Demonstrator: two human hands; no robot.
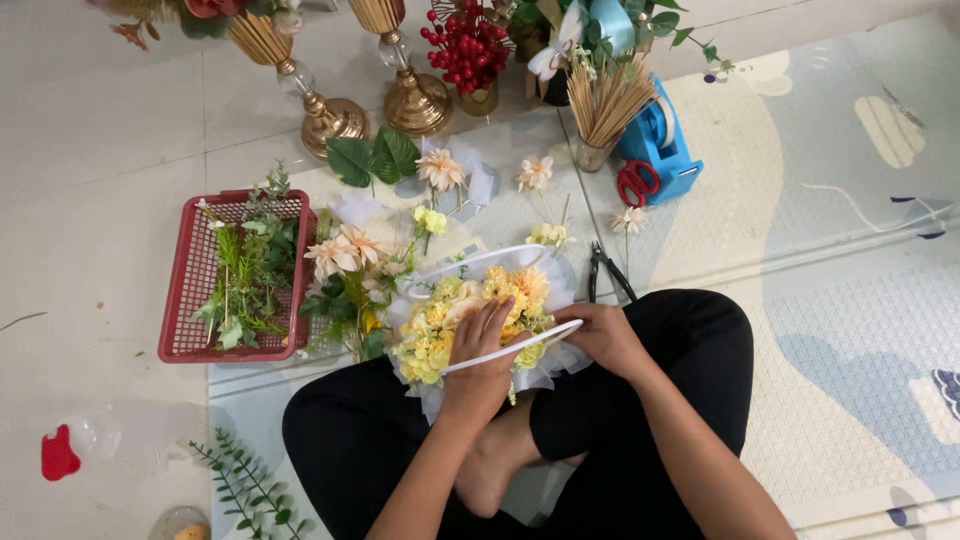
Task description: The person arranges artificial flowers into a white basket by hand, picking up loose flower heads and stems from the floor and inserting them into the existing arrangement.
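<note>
Right hand (pixel 603 336) fingers hidden behind bouquet (pixel 478 300) edge, grip unclear. Left hand (pixel 482 345) flat, fingers spread on flowers, partly under white handle (pixel 520 342). Yellow-peach bouquet, white wrapping, in lap beside red basket (pixel 196 292).

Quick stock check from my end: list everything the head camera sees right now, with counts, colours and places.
Yellow flower bouquet in white wrap: one, centre, on the lap.
White handle strip: one, across the bouquet.
Red plastic basket of greenery: one, left.
Loose peach flowers: several, beside the basket.
Black pliers: one, right of the bouquet.
Blue tape dispenser: one, top right.
Red-handled scissors: one, by the dispenser.
Glass of wooden sticks: one, top centre.
Gold stands: two, top.
Red berries: one bunch, top.
Left hand: on the bouquet.
Right hand: at the handle's end.
</note>
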